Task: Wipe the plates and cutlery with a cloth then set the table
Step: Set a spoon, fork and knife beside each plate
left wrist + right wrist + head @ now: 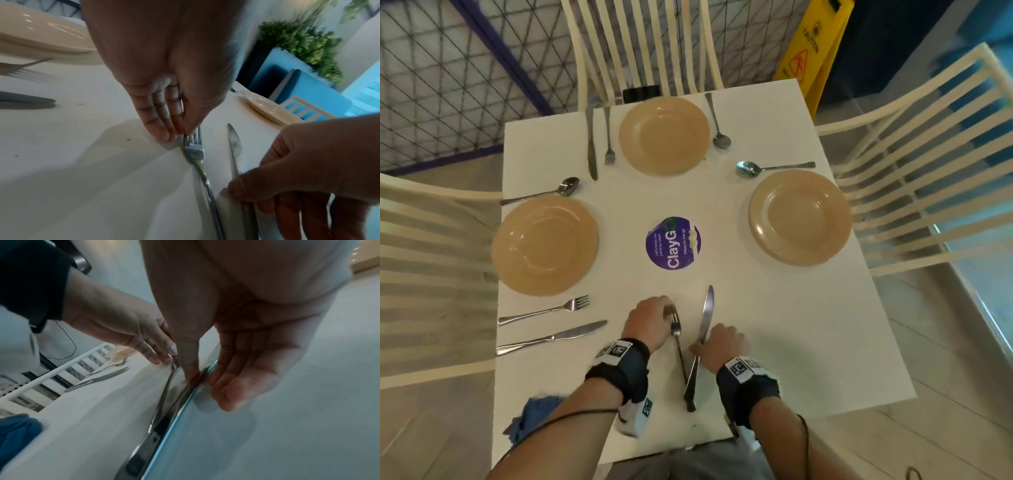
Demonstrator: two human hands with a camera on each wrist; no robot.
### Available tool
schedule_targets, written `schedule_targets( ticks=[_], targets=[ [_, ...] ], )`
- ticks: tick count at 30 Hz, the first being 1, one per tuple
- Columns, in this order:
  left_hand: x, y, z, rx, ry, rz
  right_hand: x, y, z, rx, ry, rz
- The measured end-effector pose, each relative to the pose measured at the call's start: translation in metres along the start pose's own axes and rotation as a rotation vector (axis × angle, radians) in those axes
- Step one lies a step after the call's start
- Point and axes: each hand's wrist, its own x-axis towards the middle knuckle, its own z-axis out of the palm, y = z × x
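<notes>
From the head view we see our left hand [646, 320] on the tines of a fork [678, 346] and our right hand [720, 346] on a knife [702, 337], their handles crossing near the table's [808, 325] front edge; three plates, left [544, 245], far [664, 135] and right [800, 216], sit with their own cutlery, and a blue cloth [530, 416] lies at the near left corner; only the left wrist view shows thumb and fingertips [162, 133] pinching the fork's head; only the right wrist view shows our right thumb pressing the knife's blade, the fingers [228, 386] loosely curved beside it.
</notes>
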Motion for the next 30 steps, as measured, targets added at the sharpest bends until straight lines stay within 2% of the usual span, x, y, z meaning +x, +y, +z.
schedule_targets(
  ticks=[6, 12, 15, 18, 23, 30],
  targets=[
    [-0.014, -0.014, -0.025, -0.046, 0.046, -0.137, -0.011, 0.009, -0.006, -0.025, 0.006, -0.020],
    [-0.024, -0.027, -0.071, -0.182, 0.172, -0.098, -0.024, 0.026, -0.003, -0.005, 0.037, 0.028],
    [-0.024, -0.023, -0.083, -0.328, 0.171, -0.071, -0.031, 0.039, -0.003, 0.042, 0.051, 0.090],
    [-0.022, -0.004, -0.076, -0.517, 0.132, -0.061, -0.034, 0.055, -0.003, 0.093, 0.091, 0.151],
    [-0.020, 0.047, -0.031, -0.869, 0.016, -0.086, -0.042, 0.083, -0.005, 0.192, 0.157, 0.236],
    [-0.005, 0.109, 0.024, -1.052, -0.053, -0.193, -0.041, 0.128, -0.021, 0.369, 0.176, 0.318]
  ],
)
